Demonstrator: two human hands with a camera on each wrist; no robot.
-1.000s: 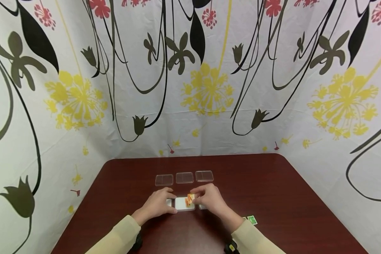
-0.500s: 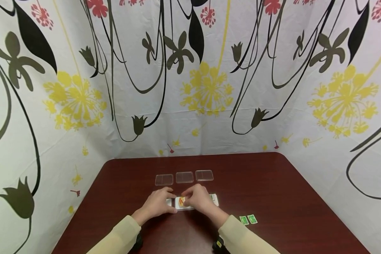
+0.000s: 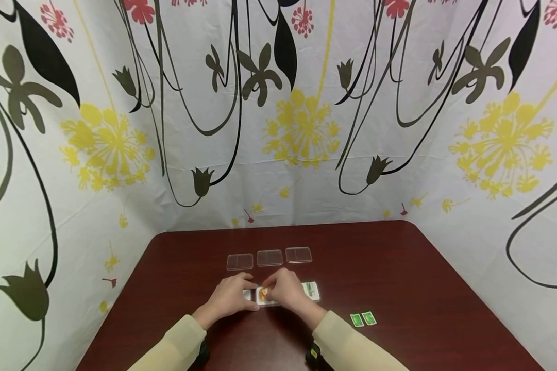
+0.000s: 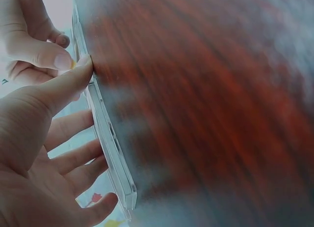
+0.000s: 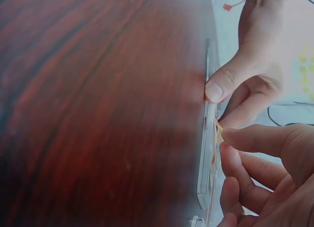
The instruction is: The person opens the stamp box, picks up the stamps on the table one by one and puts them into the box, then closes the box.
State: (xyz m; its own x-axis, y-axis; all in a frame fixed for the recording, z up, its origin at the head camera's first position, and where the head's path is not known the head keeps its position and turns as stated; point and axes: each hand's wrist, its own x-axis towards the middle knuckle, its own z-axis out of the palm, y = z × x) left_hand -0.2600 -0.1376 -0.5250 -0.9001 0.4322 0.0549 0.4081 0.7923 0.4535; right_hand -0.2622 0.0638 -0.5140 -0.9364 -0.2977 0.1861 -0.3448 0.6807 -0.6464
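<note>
A row of flat clear cases with white inserts lies on the table. My left hand [image 3: 228,297] holds the middle case [image 3: 271,303] at its left end, thumb on the near edge and fingers at the far side. The left case [image 3: 247,294] is mostly hidden beneath that hand. With thumb and fingertips, my right hand [image 3: 287,289] pinches a small orange stamp-like paper [image 3: 262,294] at the left part of the middle case. In the right wrist view the paper's edge [image 5: 219,125] shows tilted against the case's face. Green print marks the right case [image 3: 311,291].
Three clear plastic lids [image 3: 270,258] lie in a row farther back on the dark red table [image 3: 399,268]. Two green stamp-like papers [image 3: 363,319] lie to the right of my right forearm. A flower-print curtain [image 3: 301,196] hangs behind the table.
My right hand has moved left along the middle case with the orange paper, uncovering the right case and both green papers. My left hand stays where it was.
</note>
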